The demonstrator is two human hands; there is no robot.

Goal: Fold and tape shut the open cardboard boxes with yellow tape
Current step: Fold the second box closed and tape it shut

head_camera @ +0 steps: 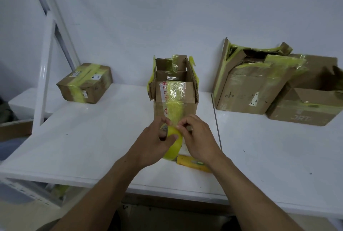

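Note:
An open cardboard box [174, 89] stands in the middle of the white table [92, 138], flaps up, with old yellow tape down its front. Just in front of it my left hand [154, 143] grips a roll of yellow tape [173, 147] from the left. My right hand [198, 138] is against the roll's right side, its fingertips pinching at the tape near the roll's top edge. A yellow utility knife [193, 164] lies on the table under my right wrist.
A taped-shut small box [85, 84] sits at the back left. At the right stand two larger open boxes, one tilted [252, 84] and one lower [311, 106]. A white metal frame [46, 60] rises at the left. The table's front edge is close to me.

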